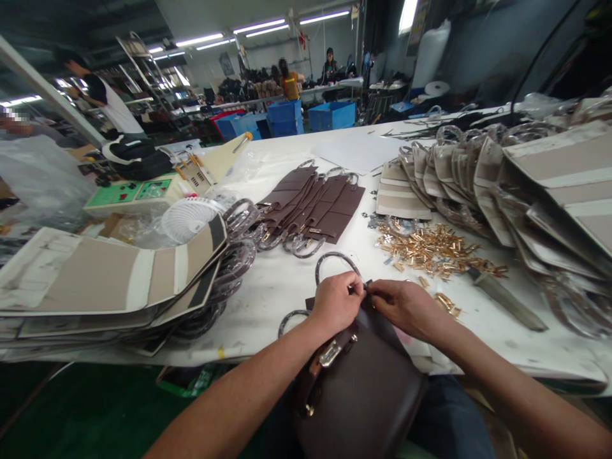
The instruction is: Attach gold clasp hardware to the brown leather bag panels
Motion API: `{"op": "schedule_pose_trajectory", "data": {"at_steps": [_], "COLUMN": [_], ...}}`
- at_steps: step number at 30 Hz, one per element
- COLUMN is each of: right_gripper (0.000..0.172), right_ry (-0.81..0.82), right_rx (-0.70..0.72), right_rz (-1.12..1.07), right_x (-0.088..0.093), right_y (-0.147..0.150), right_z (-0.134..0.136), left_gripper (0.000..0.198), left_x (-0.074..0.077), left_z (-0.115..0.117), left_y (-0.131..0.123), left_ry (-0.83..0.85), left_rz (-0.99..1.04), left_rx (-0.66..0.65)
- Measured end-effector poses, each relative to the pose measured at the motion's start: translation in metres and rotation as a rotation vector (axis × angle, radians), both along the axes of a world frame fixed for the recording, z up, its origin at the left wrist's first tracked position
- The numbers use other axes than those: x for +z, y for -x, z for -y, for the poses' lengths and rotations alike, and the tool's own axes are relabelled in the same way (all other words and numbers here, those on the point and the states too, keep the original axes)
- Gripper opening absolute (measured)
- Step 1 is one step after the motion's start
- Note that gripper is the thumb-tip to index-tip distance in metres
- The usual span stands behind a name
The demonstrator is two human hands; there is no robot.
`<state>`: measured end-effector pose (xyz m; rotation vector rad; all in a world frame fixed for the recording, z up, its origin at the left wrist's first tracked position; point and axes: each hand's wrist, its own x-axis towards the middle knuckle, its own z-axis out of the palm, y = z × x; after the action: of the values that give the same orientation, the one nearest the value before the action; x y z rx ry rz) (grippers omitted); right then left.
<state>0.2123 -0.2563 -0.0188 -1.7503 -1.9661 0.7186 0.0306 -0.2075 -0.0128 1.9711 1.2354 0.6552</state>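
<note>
A dark brown handbag point(366, 389) rests on my lap, leaning against the table's front edge. Gold-coloured hardware point(331, 352) shows on its strap. My left hand point(337, 299) is closed at the bag's top edge, beside the base of a plastic-wrapped handle point(337, 256). Close by on the right, my right hand point(401, 306) pinches the same top edge, thumb and fingers together. The fingertips of both hands nearly meet there. Whether a small part sits between them is hidden. A second handle loop point(292, 315) sticks out at the left.
A pile of small gold metal pieces point(425, 248) lies right of centre, near a dull flat-handled tool point(509, 299). Brown bag panels point(313, 201) with handles lie mid-table. Stacked beige-lined panels stand on the right point(478, 172) and left point(95, 268). A white fan point(191, 220) is left.
</note>
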Motion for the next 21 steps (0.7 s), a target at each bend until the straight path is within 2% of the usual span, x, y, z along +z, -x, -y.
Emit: {"op": "schedule_pose_trajectory", "data": {"at_steps": [4, 8, 9, 11, 13, 14, 16, 18, 19, 21], "right_gripper": [0.025, 0.054, 0.054, 0.038, 0.02, 0.014, 0.011, 0.019, 0.027, 0.036], "right_ry": [0.004, 0.101, 0.162, 0.255, 0.226, 0.173, 0.071, 0.027, 0.01, -0.043], "right_rx": [-0.073, -0.098, -0.073, -0.003, 0.034, 0.023, -0.059, -0.15, -0.178, -0.214], "right_rz": [-0.097, -0.274, -0.308, -0.33, -0.278, -0.23, -0.13, -0.103, -0.116, -0.118], "right_x": [-0.003, 0.001, 0.003, 0.007, 0.009, 0.008, 0.002, -0.005, -0.009, -0.013], "right_y": [-0.001, -0.014, -0.018, -0.027, -0.032, -0.033, -0.031, -0.027, -0.027, -0.03], "right_z": [-0.002, -0.01, -0.013, -0.019, -0.025, -0.026, -0.029, -0.03, -0.03, -0.034], "left_gripper": [0.018, 0.02, 0.02, 0.016, 0.009, 0.014, 0.027, 0.033, 0.034, 0.044], "left_x": [0.005, 0.011, 0.013, 0.018, 0.026, 0.03, 0.037, 0.038, 0.035, 0.02], "left_z": [0.001, 0.006, 0.006, 0.006, 0.004, 0.004, 0.007, 0.016, 0.024, 0.045], "left_y": [0.001, 0.001, 0.0, -0.001, 0.002, 0.006, 0.022, 0.047, 0.063, 0.094], "left_ry": [-0.031, -0.053, -0.051, -0.042, -0.025, -0.032, -0.106, -0.251, -0.319, -0.326], "left_rz": [0.011, 0.054, 0.057, 0.025, -0.051, -0.085, -0.101, -0.042, -0.01, 0.026], "left_rx": [-0.041, -0.106, -0.117, -0.127, -0.135, -0.13, -0.069, 0.085, 0.189, 0.422]}}
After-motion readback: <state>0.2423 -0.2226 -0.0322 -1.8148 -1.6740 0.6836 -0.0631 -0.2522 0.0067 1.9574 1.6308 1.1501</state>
